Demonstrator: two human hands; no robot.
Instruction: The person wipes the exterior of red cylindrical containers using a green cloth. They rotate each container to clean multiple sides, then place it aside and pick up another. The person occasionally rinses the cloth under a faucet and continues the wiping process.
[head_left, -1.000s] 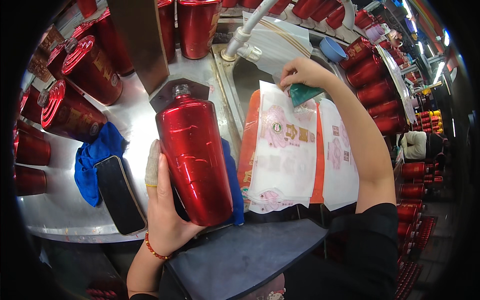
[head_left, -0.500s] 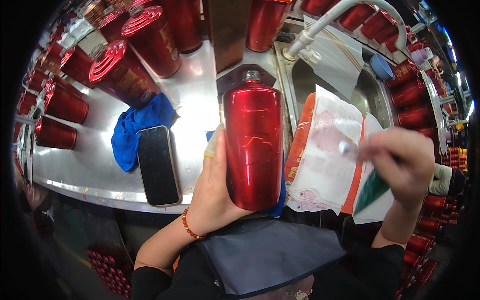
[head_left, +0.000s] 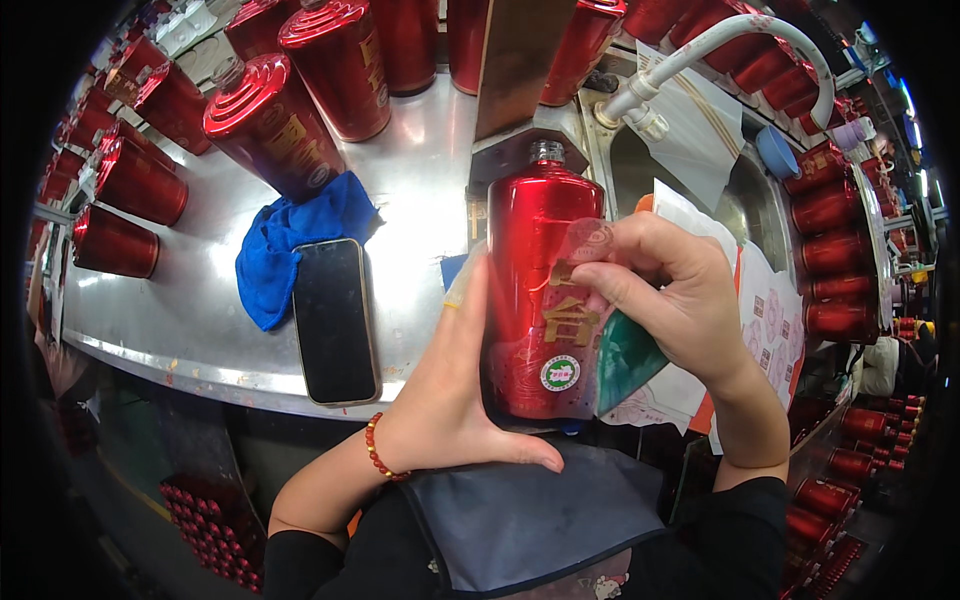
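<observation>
"While the red bottle is leaning or lying back before you, its neck pointing to twelve o'clock, what is your left hand doing?"

"It is spreading wide: your fingers are lining the bottle's nine o'clock side, probably steadying it, while your thumb is sticking out below the base, gripping nothing."

"And your right hand?"

"Thumb and forefinger are pinching a clear film near its one o'clock corner, apparently so the gold characters are lining up with the bottle's front. Your green scraper is jutting out beneath that hand, probably tucked there so your pinch is staying free; which fingers are holding it, one cannot tell."

"Why are your printed sheets lying between three and four o'clock?"

"Presumably for your right hand's easy reach, while the phone and blue cloth are resting around nine, out of its way."
</observation>
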